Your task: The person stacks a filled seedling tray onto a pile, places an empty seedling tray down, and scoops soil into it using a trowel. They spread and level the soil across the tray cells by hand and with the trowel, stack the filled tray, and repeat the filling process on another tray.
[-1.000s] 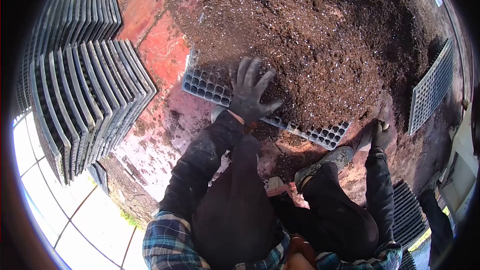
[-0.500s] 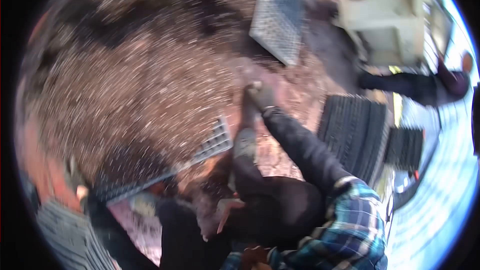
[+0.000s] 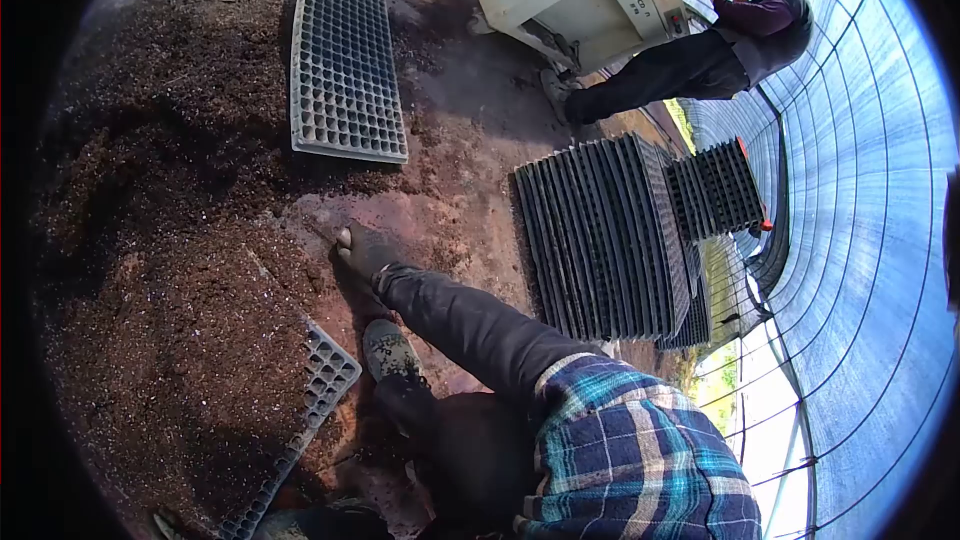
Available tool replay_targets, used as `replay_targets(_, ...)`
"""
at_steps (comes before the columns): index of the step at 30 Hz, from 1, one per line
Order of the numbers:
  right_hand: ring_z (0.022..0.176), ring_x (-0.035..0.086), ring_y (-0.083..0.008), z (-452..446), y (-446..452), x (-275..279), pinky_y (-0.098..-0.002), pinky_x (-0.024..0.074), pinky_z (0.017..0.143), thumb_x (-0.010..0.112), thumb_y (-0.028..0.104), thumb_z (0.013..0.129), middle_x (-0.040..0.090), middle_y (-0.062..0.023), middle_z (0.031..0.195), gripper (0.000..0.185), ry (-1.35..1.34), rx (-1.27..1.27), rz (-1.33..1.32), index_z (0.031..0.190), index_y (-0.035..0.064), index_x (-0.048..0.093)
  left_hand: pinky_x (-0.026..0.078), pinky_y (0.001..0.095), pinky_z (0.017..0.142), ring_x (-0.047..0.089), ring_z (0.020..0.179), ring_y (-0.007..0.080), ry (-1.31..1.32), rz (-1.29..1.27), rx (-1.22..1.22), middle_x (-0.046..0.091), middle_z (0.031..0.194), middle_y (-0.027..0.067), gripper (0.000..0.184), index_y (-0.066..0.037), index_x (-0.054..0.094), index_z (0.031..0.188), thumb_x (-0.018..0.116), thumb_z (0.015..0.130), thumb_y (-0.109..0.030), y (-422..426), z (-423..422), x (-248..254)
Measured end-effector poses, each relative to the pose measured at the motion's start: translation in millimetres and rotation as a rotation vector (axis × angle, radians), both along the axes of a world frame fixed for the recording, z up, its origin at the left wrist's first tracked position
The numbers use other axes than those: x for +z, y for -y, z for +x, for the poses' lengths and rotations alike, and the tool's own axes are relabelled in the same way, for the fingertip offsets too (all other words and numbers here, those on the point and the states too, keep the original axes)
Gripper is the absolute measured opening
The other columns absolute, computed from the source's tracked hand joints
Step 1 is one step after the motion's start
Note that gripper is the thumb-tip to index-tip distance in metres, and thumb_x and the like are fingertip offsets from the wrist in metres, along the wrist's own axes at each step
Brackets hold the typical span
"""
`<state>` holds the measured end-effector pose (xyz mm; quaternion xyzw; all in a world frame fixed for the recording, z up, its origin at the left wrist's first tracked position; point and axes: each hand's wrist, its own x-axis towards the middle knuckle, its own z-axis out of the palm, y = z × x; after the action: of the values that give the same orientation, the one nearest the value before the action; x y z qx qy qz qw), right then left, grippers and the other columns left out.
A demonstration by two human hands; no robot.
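My right hand (image 3: pixel 364 250), in a dark glove, is closed in a fist low over the ground, at the edge of a heap of dark loose soil (image 3: pixel 190 340). A thin dark line runs out from the fist; what it grips I cannot make out. Below and left of it lies a grey cell seed tray (image 3: pixel 332 375), mostly covered by soil, only its corner and one edge showing. A small part of what seems to be my left hand (image 3: pixel 166 524) shows at the bottom left, beside the tray's far end; its fingers are mostly hidden.
An unfilled cell tray (image 3: pixel 348 65) lies on the soil ahead. Tall stacks of black trays (image 3: pixel 600 240) stand to the right. Beyond them another person (image 3: pixel 690 65) stands at a cream-coloured machine (image 3: pixel 570 0). My boot (image 3: pixel 390 350) is close beside the half-buried tray.
The view has swung right and sharpened, so most things sit further left. My left hand has slipped almost out of view at the bottom. My right hand remains closed.
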<state>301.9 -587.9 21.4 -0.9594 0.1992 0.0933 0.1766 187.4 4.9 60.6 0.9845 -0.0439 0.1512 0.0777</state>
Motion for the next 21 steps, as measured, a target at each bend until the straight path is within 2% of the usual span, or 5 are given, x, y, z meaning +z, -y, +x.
replay_targets(3, 0.090, 0.059, -0.0401, 0, 1, -2, -0.0485, 0.0451, 0.077, 0.059, 0.035, 0.079, 0.062, -0.0206, 0.095, 0.040, -0.002, 0.036, 0.012, 0.105, 0.0071, 0.049, 0.048, 0.0371, 0.078, 0.061, 0.086, 0.0252, 0.088, 0.037, -0.178, 0.064, 0.097, 0.0154, 0.033, -0.002, 0.062, 0.108, 0.050, 0.091, -0.028, 6, 10, 6)
replay_targets(7, 0.089, 0.059, -0.0399, -2, 4, -8, -0.0480, 0.0451, 0.075, 0.060, 0.035, 0.078, 0.062, -0.0205, 0.092, 0.039, 0.029, 0.035, 0.014, 0.104, 0.0066, 0.050, 0.046, 0.0391, 0.082, 0.060, 0.089, 0.0266, -0.229, -0.506, 0.390, 0.063, 0.099, 0.0164, 0.031, 0.000, 0.060, 0.110, 0.046, 0.093, -0.022, -7, -11, -52)
replay_targets(15, 0.089, 0.058, -0.0405, 0, 2, -2, -0.0482, 0.0444, 0.076, 0.060, 0.033, 0.077, 0.062, -0.0219, 0.092, 0.038, 0.025, 0.040, 0.050, 0.102, 0.0053, 0.050, 0.045, 0.0405, 0.085, 0.058, 0.094, 0.0317, -0.004, 0.160, 0.114, 0.061, 0.103, 0.0208, 0.037, 0.002, 0.059, 0.112, 0.046, 0.093, -0.027, -59, -27, -107)
replay_targets(18, 0.090, 0.058, -0.0407, -2, 2, -2, -0.0485, 0.0441, 0.076, 0.060, 0.031, 0.077, 0.061, -0.0223, 0.091, 0.037, 0.040, 0.020, 0.047, 0.101, 0.0046, 0.050, 0.045, 0.0403, 0.088, 0.056, 0.101, 0.0334, -0.063, 0.064, 0.042, 0.057, 0.111, 0.0228, 0.042, 0.003, 0.054, 0.118, 0.047, 0.093, -0.030, 38, 14, 3)
replay_targets(21, 0.091, 0.058, -0.0384, -1, 4, -5, -0.0470, 0.0452, 0.078, 0.060, 0.031, 0.077, 0.062, -0.0195, 0.094, 0.037, 0.017, 0.011, 0.031, 0.106, 0.0093, 0.051, 0.044, 0.0422, 0.091, 0.052, 0.108, 0.0330, -0.152, 0.001, 0.102, 0.053, 0.120, 0.0224, 0.049, 0.003, 0.048, 0.125, 0.050, 0.091, -0.033, 63, 21, -6)
